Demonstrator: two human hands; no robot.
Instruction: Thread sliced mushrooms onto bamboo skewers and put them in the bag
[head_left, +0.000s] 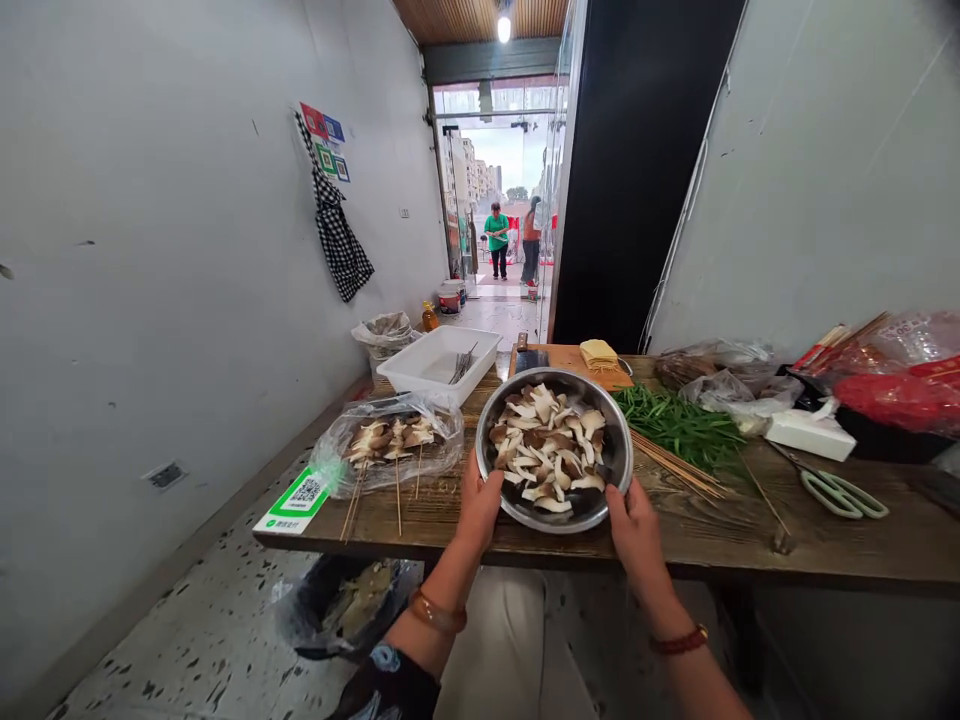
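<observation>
Both hands grip a round steel bowl [622, 455] at its rim, near the table's front edge. My left hand [480, 500] has its thumb over the left side, and my right hand [634, 525] pinches the lower right side; the fingers underneath are hidden. Inside lie many torn pieces of oyster mushroom [551, 440], white with brown caps. Left of the bowl, skewered mushrooms [394, 440] rest on a clear plastic bag [442, 425], their sticks pointing toward me. Right of it are loose bamboo skewers [679, 465] and a heap of green leaves [682, 420].
Behind the bowl are a white tray [401, 375] with metal skewers and a cutting board [562, 357] bearing a cleaver [532, 358] and yellow sheets [598, 353]. Scissors [844, 495], tissues [810, 432] and plastic bags lie right. A lined bin [307, 610] stands below. Two people are outside the doorway.
</observation>
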